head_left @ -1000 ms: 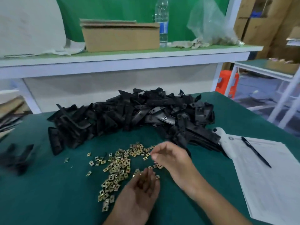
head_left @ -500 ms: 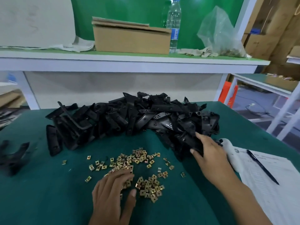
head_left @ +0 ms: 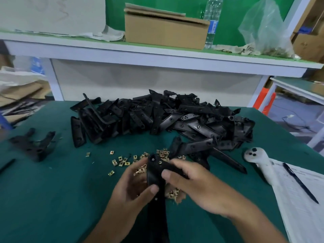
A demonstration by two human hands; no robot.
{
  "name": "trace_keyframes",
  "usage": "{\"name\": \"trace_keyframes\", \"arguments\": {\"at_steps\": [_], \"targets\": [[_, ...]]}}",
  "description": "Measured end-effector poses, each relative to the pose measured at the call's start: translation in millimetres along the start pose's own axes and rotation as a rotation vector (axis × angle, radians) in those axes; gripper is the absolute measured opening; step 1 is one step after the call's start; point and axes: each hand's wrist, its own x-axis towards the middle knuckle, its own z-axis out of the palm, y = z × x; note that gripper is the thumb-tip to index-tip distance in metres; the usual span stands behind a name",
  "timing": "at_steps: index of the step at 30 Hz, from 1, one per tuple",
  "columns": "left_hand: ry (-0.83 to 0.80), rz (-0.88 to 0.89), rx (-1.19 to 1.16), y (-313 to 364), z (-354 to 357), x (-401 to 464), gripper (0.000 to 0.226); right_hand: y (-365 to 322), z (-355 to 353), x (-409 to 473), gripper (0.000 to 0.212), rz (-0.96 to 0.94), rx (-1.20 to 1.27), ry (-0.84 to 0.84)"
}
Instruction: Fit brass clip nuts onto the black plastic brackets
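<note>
Now you hold one black bracket [head_left: 155,174] up over the green mat [head_left: 52,199] with both hands. Half a second ago your right hand [head_left: 198,185] was reaching into the big pile of black brackets [head_left: 166,118], and your left hand [head_left: 133,188] lay flat on the brass clip nuts [head_left: 122,161]. Both hands have come together in the middle since then. Your left fingers and thumb curl around the bracket from the left side, with the thumb pressed on its front. Your right fingers curl over its upper part from the right. The bracket stands almost upright, with its long end pointing down toward you.

Some clip nuts lie loose on the mat just behind your hands, and more peek out under your right hand. You hide a good part of them. I cannot tell if a nut is in your fingers.

To the left, a few black parts [head_left: 33,144] lie apart from the pile. To the right, a white controller [head_left: 259,160] rests beside a paper sheet [head_left: 301,199] with a black pen [head_left: 299,183] on it. Behind the pile, a shelf [head_left: 157,57] holds a cardboard box [head_left: 164,28], a water bottle [head_left: 211,23] and a clear plastic bag [head_left: 264,30].
</note>
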Motion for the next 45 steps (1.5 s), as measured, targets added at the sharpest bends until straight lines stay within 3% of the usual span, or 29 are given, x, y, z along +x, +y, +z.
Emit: {"name": "trace_keyframes", "arguments": {"at_steps": [3, 4, 7, 8, 11, 13, 20, 22, 26, 34, 41, 45], "targets": [[0.185, -0.002, 0.16, -1.6, -10.9, 4.6, 0.024, 29.1, 5.0, 9.9, 0.043, 0.004, -0.229, 0.212], [0.205, 0.01, 0.179, -2.0, -16.8, 5.2, 0.016, 40.3, 5.1, 10.7, 0.044, 0.016, -0.327, 0.213], [0.16, 0.028, 0.259, -1.4, -32.0, 3.0, 0.04, 71.1, 10.7, 8.9, 0.051, 0.015, -0.648, 0.055], [0.141, 0.037, 0.271, -2.3, -34.8, 1.5, 0.039, 78.8, 11.3, 8.7, 0.056, -0.003, -0.697, 0.036], [0.102, 0.061, 0.322, -6.2, -34.2, -2.0, 0.024, 89.3, 10.9, 11.1, 0.055, -0.01, -0.65, 0.111], [0.097, 0.082, 0.391, -10.8, -31.0, -3.6, 0.022, 92.2, 12.1, 14.8, 0.034, -0.04, -0.592, 0.185], [0.043, 0.178, 0.538, -12.5, -29.0, -8.3, 0.049, 92.6, 19.5, 15.6, 0.021, -0.133, -0.485, 0.319], [0.026, 0.187, 0.57, -11.6, -28.6, -7.9, 0.047, 92.3, 17.1, 15.4, 0.017, -0.139, -0.45, 0.399], [-0.044, 0.186, 0.605, -8.1, -25.8, -7.9, 0.038, 85.5, 12.2, 16.4, 0.01, -0.075, -0.108, 0.555], [-0.051, 0.164, 0.655, -7.2, -24.5, -8.2, 0.038, 82.7, 5.4, 22.8, 0.023, 0.121, 0.919, 0.476], [-0.043, 0.172, 0.651, -8.6, -23.6, -10.1, 0.037, 83.6, -1.1, 24.3, 0.035, 0.269, 1.35, 0.363], [-0.049, 0.162, 0.64, -8.7, -23.3, -11.1, 0.037, 82.9, 0.6, 22.6, 0.037, 0.257, 1.276, 0.281]]}}
